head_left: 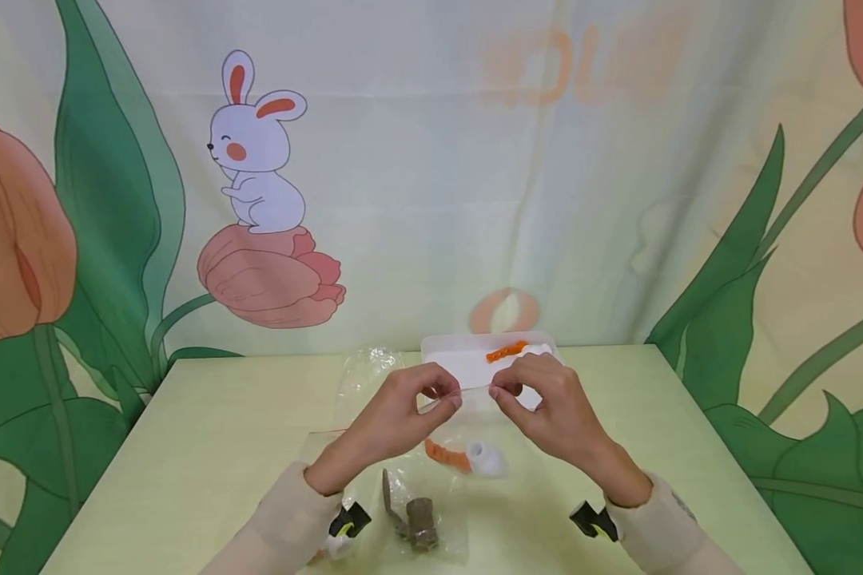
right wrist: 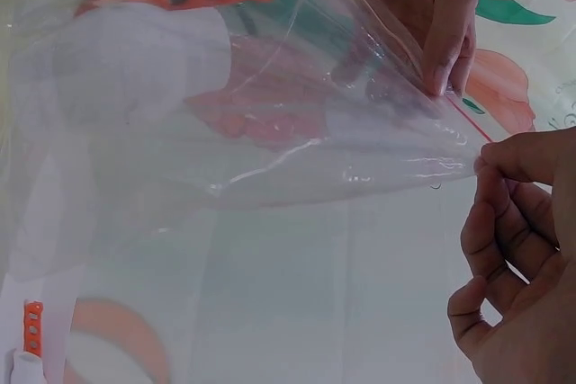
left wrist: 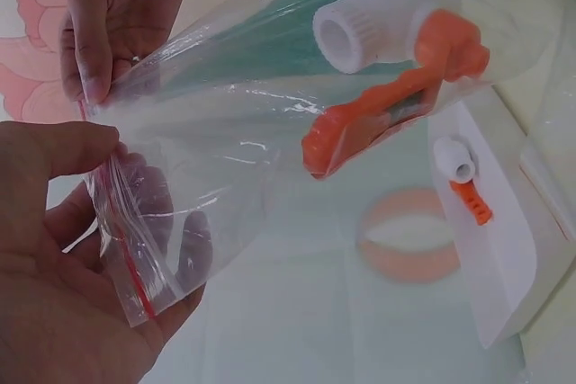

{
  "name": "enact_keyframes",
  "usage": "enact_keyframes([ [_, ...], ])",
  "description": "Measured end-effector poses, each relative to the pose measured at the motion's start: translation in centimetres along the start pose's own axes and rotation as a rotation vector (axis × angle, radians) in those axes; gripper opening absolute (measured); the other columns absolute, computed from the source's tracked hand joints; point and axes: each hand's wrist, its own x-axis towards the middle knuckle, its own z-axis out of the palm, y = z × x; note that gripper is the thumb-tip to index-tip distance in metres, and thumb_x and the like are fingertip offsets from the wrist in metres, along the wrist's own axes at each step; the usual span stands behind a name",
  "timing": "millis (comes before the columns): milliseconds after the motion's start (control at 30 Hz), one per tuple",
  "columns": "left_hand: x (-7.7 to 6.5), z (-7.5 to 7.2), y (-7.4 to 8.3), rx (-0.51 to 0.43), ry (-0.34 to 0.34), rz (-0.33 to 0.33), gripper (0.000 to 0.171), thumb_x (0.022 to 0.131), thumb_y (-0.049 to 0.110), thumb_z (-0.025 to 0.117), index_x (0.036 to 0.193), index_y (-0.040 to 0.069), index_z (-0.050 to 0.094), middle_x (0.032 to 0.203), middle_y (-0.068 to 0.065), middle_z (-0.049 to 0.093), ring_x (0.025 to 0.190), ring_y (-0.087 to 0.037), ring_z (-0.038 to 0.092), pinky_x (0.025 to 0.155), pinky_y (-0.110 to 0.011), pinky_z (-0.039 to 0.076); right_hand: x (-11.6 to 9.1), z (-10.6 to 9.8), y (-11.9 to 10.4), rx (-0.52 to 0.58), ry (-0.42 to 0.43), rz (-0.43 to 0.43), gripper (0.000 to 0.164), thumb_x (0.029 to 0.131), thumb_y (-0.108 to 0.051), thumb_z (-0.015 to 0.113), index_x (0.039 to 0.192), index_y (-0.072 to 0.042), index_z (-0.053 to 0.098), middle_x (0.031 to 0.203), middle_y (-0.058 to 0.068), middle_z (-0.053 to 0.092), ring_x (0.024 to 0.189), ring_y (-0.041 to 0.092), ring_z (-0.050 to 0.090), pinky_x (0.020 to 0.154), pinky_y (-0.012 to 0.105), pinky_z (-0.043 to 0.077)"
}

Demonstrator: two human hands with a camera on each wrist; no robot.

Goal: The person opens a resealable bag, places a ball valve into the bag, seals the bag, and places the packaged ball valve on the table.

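Observation:
A clear zip bag (left wrist: 243, 146) with a red line along its mouth hangs between my hands. In it lies a white plastic ball valve (left wrist: 382, 20) with an orange lever handle (left wrist: 369, 123). My left hand (head_left: 413, 406) pinches the zip edge between thumb and fingers. Farther along that edge, my right hand (head_left: 550, 403) pinches the strip at thumb and fingertip, as the right wrist view shows. The hands are a short gap apart, above the table. In the head view the bagged valve (head_left: 486, 461) appears below and between them.
Behind the hands, a white tray (head_left: 449, 359) holds another white valve with an orange handle (head_left: 507, 351). A bagged grey-brown valve (head_left: 422, 523) lies near the front of the table (head_left: 187, 455). More clear plastic (head_left: 374, 367) lies left of the tray. A printed curtain hangs behind.

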Motion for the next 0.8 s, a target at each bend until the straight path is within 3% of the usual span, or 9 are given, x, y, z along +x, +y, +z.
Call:
enact_keyframes([
  [167, -0.1, -0.3, 0.1, 0.014, 0.006, 0.038, 0.003, 0.094, 0.011, 0.064, 0.092, 0.010, 0.066, 0.085, 0.002, 0.067, 0.081, -0.008, 0.060, 0.081, -0.027, 0.056, 0.0, 0.2, 0.0, -0.003, -0.001, -0.004, 0.009, 0.085, -0.010, 0.074, 0.083, -0.017, 0.070, 0.071, -0.009, 0.060, 0.071, 0.004, 0.052, 0.070, 0.025, 0.043],
  [500, -0.6, -0.8, -0.2, 0.017, 0.010, -0.013, 0.006, 0.093, 0.017, 0.067, 0.094, 0.010, 0.066, 0.086, 0.005, 0.067, 0.084, -0.007, 0.062, 0.081, -0.030, 0.057, 0.2, 0.2, -0.2, 0.006, 0.020, -0.014, 0.010, 0.084, -0.009, 0.074, 0.083, -0.018, 0.070, 0.072, -0.009, 0.061, 0.071, 0.005, 0.054, 0.071, 0.025, 0.043],
  [800, -1.0, -1.1, -0.4, 0.045, 0.016, 0.029, 0.005, 0.095, 0.015, 0.065, 0.094, 0.010, 0.064, 0.085, 0.004, 0.065, 0.081, -0.008, 0.058, 0.081, -0.033, 0.057, 0.4, 0.4, -0.2, 0.014, 0.015, -0.012, 0.010, 0.085, -0.009, 0.073, 0.082, -0.018, 0.069, 0.072, -0.009, 0.060, 0.071, 0.004, 0.053, 0.072, 0.025, 0.042],
])
